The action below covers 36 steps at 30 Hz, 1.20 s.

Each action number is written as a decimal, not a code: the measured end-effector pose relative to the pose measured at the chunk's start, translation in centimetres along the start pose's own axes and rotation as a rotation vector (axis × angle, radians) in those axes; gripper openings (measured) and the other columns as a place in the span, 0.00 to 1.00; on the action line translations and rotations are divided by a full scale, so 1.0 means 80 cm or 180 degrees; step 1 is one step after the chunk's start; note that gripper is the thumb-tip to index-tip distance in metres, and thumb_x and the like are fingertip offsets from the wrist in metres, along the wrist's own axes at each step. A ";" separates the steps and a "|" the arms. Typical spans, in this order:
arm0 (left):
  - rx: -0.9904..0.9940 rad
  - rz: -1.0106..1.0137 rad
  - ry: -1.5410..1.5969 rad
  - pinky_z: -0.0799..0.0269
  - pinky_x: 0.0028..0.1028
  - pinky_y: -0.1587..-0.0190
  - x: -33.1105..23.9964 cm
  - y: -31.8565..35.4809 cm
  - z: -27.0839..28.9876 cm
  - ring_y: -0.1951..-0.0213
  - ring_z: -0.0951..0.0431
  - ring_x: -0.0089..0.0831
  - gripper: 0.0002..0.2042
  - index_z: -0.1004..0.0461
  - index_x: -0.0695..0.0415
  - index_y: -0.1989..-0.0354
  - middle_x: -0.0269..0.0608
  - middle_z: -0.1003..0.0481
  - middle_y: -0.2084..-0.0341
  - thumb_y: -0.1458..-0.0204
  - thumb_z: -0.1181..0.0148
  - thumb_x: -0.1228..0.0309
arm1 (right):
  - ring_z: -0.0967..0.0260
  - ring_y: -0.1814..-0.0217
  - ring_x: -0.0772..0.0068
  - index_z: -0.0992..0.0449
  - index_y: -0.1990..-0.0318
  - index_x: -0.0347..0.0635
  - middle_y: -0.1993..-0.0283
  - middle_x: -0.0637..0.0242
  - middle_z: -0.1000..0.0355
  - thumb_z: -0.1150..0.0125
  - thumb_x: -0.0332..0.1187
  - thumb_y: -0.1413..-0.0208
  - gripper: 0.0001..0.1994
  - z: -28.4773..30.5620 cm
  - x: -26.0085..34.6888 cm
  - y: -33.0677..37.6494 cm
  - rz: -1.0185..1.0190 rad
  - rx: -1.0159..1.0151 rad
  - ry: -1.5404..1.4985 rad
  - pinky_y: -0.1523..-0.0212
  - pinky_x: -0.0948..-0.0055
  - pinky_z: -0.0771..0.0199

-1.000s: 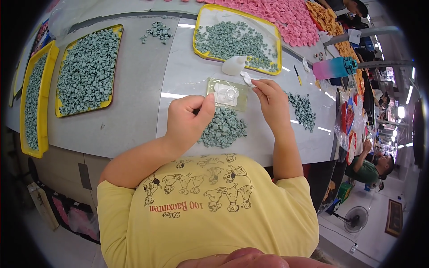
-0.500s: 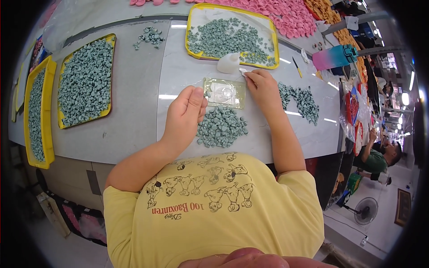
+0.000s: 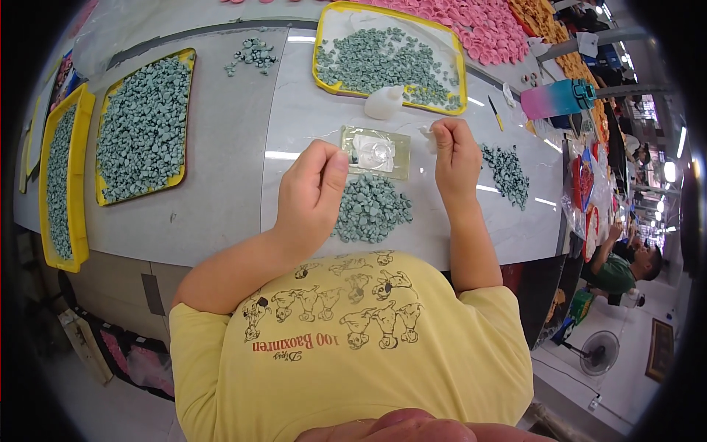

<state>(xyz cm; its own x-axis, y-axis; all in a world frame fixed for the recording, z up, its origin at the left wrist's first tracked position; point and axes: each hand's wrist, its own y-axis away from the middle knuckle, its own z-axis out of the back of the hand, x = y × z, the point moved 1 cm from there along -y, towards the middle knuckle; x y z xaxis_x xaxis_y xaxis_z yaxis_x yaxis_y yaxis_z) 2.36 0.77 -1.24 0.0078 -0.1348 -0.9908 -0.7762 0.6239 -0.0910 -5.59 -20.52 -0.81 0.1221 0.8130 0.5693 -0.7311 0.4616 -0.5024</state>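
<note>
My left hand [image 3: 313, 191] is closed in a pinch at the left side of a shallow clear-yellowish tray [image 3: 401, 166]. A small green piece [image 3: 353, 157] shows at its fingertips. Inside the tray lie a white sheet and a round clear item. To the right of the tray, my right hand [image 3: 458, 166] is raised, thumb and fingers pressed together on a small white scrap [image 3: 427, 133]. Just in front of the tray is a heap of small green pieces [image 3: 373, 210]. Behind it stands a white squeeze bottle [image 3: 384, 103].
Green pieces fill a yellow-rimmed tray [image 3: 318, 70] at the back and two more yellow trays [image 3: 190, 118] on the left. A smaller green pile [image 3: 507, 175], a yellow-handled knife [image 3: 496, 114] and a pink-and-blue bottle [image 3: 557, 100] are at right. Pink pieces [image 3: 479, 33] lie behind.
My right hand has drawn away from the tray's far right corner, to the right, with the white scrap still pinched. My left hand stays closed beside the tray. The view has shifted slightly.
</note>
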 end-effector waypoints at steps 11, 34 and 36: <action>-0.0169 -0.1747 -0.1367 0.36 0.32 0.74 -0.015 -0.005 0.007 0.77 0.35 0.40 0.03 0.35 0.64 0.69 0.46 0.35 0.77 0.45 0.49 0.79 | 0.31 0.68 0.75 0.24 0.60 0.35 0.64 0.63 0.30 0.40 0.18 0.53 0.11 0.014 0.084 0.004 0.1214 0.0221 -0.0627 0.71 0.80 0.31; -0.0250 -0.2006 -0.1540 0.37 0.35 0.74 -0.021 -0.008 0.007 0.76 0.33 0.43 0.02 0.34 0.65 0.71 0.46 0.34 0.78 0.49 0.48 0.81 | 0.33 0.70 0.70 0.24 0.58 0.30 0.63 0.63 0.31 0.37 0.21 0.64 0.19 0.014 0.098 0.015 0.2316 0.0542 -0.0402 0.74 0.75 0.34; -0.0214 -0.2026 -0.1549 0.36 0.35 0.74 -0.022 -0.008 0.004 0.76 0.33 0.43 0.02 0.34 0.65 0.71 0.46 0.34 0.78 0.49 0.48 0.81 | 0.33 0.70 0.70 0.24 0.58 0.31 0.63 0.63 0.31 0.37 0.19 0.64 0.19 0.012 0.099 0.012 0.2359 0.0469 -0.0381 0.74 0.75 0.34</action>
<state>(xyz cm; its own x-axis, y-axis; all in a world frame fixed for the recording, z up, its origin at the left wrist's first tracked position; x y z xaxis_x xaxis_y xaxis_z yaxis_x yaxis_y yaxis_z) 3.04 0.89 0.51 0.7235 -0.0886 -0.6846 -0.5666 0.4903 -0.6622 -5.97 -14.01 3.86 -0.5027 0.8438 0.1879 -0.6763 -0.2485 -0.6934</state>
